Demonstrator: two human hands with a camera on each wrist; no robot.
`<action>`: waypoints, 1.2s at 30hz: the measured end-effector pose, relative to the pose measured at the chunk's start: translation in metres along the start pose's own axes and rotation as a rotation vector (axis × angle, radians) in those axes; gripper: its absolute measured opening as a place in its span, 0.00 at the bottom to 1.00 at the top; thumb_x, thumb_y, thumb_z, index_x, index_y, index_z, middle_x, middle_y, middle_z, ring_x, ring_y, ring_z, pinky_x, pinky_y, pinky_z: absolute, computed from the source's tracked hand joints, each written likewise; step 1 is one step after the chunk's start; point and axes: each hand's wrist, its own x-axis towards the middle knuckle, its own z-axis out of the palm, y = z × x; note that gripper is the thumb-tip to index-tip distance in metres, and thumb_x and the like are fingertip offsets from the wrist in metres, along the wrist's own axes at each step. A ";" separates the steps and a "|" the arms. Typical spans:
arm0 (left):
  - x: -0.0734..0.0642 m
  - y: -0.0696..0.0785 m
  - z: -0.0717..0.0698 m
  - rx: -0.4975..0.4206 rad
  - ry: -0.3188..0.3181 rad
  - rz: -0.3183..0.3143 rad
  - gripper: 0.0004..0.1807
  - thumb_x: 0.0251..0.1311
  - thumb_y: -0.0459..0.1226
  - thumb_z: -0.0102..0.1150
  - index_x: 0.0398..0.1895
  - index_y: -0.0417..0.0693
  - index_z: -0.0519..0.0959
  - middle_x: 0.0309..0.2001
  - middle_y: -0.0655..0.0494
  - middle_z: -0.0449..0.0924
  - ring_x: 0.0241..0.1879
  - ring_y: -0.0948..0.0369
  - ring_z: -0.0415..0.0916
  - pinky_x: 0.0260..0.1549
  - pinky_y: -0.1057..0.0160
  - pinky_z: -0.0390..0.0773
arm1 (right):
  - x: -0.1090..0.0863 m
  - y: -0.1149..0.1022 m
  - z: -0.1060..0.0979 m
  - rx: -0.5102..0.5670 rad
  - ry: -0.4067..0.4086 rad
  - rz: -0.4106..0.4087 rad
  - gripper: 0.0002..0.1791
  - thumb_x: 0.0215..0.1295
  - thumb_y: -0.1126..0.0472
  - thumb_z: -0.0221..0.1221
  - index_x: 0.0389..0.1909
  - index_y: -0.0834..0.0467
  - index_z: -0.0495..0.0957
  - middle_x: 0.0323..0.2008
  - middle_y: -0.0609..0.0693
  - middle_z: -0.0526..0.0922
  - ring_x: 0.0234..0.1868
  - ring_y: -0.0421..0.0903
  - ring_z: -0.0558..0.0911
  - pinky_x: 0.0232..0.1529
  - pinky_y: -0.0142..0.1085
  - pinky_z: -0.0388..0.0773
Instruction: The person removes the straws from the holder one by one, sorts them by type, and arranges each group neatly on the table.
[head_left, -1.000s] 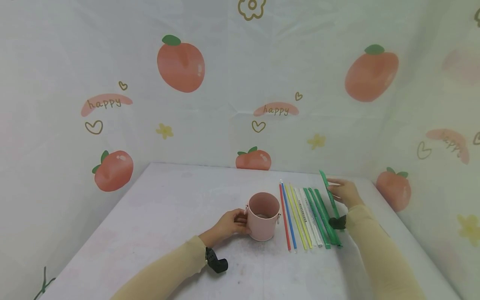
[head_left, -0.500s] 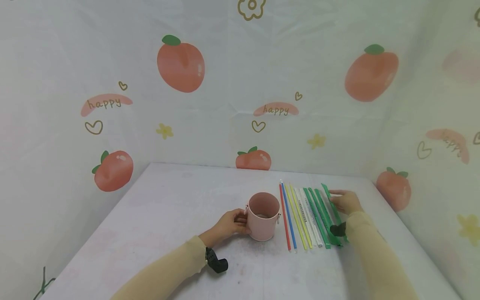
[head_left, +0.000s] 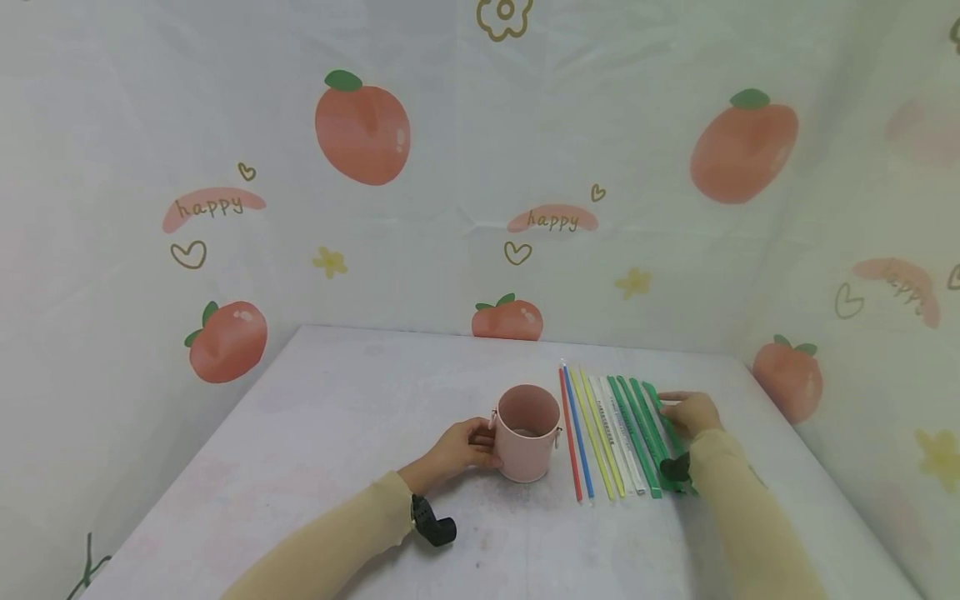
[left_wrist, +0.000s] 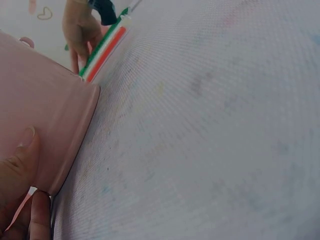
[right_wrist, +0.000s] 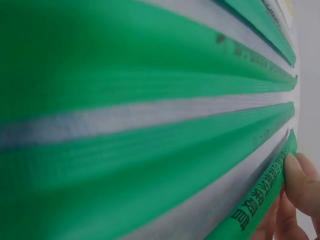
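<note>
In the head view, my left hand [head_left: 452, 447] grips the left side of a small pink bucket [head_left: 522, 454] that stands upright on the table. The left wrist view shows its thumb [left_wrist: 22, 155] against the bucket wall. At the right end of a row of straws, my right hand [head_left: 693, 412] pinches a green-wrapped straw [right_wrist: 262, 192] between thumb and fingers. That straw lies at or just above the table; I cannot tell which. To its left are more green-wrapped straws [head_left: 633, 436], then white straws [head_left: 610, 433], yellow straws [head_left: 591, 435], a blue straw [head_left: 578, 433] and a red straw [head_left: 570, 435].
The straws lie roughly parallel, with the bucket just left of the red one. A white table [head_left: 360, 400] spreads out under everything. Behind it hangs a white cloth [head_left: 435, 167] printed with fruit, and a similar sheet covers the right side.
My right hand has lowered the green straw from a tilted, raised position down beside the other green ones. The left hand and the bucket have stayed where they were.
</note>
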 end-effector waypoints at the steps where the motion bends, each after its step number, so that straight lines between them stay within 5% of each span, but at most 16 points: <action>1: 0.000 0.000 0.000 -0.002 0.001 -0.001 0.29 0.49 0.30 0.72 0.55 0.35 0.73 0.55 0.41 0.78 0.55 0.48 0.77 0.53 0.57 0.80 | -0.001 0.000 0.000 0.004 0.001 0.003 0.25 0.64 0.67 0.59 0.62 0.67 0.69 0.62 0.69 0.70 0.50 0.55 0.80 0.51 0.41 0.81; 24: 0.000 0.001 0.000 0.006 0.001 -0.006 0.28 0.49 0.29 0.71 0.56 0.35 0.73 0.54 0.42 0.79 0.55 0.49 0.77 0.54 0.57 0.80 | -0.002 -0.001 0.004 -0.034 0.019 0.010 0.23 0.63 0.68 0.60 0.59 0.66 0.72 0.64 0.72 0.65 0.46 0.52 0.80 0.40 0.34 0.82; 36: -0.002 0.003 0.000 0.036 -0.002 0.009 0.28 0.49 0.29 0.72 0.54 0.34 0.73 0.54 0.40 0.79 0.55 0.48 0.77 0.53 0.58 0.80 | -0.003 0.001 0.001 -0.063 0.019 0.010 0.24 0.62 0.66 0.60 0.60 0.65 0.72 0.64 0.71 0.66 0.32 0.43 0.76 0.30 0.28 0.77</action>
